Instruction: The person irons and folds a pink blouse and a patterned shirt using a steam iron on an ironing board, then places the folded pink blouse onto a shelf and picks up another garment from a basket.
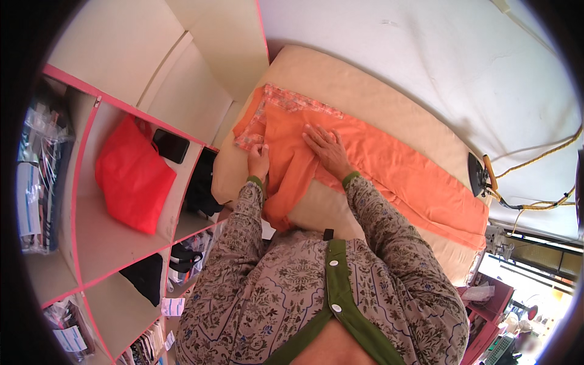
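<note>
An orange garment [401, 169] with a patterned lining or trim [299, 99] lies spread along a padded, beige-covered ironing surface [365, 84]. At its left edge my left hand [259, 160] has its fingers curled in and appears to pinch the cloth, though the fingertips are partly hidden. My right hand [329, 151] rests palm down on the fabric, fingers slightly apart. Between the hands the cloth forms loose folds, and a sleeve-like part [285, 196] hangs over the near edge towards my body.
An electric iron [480, 175] with a yellow cord [529, 159] stands at the far right end. Pink-edged shelving [123, 210] on the left holds a red fabric bag [132, 180], a black phone [171, 146] and packaged clothes [39, 182]. A white wall [410, 41] borders the surface's far side.
</note>
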`<state>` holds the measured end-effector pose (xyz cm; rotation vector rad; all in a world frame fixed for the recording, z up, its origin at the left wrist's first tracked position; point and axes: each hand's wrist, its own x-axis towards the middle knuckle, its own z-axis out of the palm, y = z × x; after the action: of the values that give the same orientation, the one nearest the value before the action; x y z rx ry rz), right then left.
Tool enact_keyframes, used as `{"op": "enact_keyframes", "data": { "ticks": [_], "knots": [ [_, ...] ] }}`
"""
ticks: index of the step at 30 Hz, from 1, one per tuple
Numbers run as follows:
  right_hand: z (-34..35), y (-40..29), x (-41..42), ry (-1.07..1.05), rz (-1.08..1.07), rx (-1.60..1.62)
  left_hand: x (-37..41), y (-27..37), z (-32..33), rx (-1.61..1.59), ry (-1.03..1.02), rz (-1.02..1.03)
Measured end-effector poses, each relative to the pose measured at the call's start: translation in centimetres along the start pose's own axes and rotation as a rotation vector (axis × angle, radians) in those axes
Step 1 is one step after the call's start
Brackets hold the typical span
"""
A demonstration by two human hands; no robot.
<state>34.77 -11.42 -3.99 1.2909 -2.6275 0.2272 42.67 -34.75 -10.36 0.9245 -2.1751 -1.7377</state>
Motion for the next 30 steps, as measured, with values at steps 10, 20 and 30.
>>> {"op": "enact_keyframes", "data": {
  "ticks": [10,20,30],
  "knots": [
    [1.6,0.9,-0.5,-0.200,-0.019,0.009,-5.9,0.8,-6.2,0.224,-0.781,-0.020],
    [0.7,0.8,-0.5,-0.260,-0.095,-0.014,-11.0,-3.0,-8.4,0.101,-0.609,-0.006],
    [0.3,1.2,-1.0,-0.253,-0.104,0.022,-17.4,-1.4,-10.7,0.129,-0.692,-0.171]
  ]
}}
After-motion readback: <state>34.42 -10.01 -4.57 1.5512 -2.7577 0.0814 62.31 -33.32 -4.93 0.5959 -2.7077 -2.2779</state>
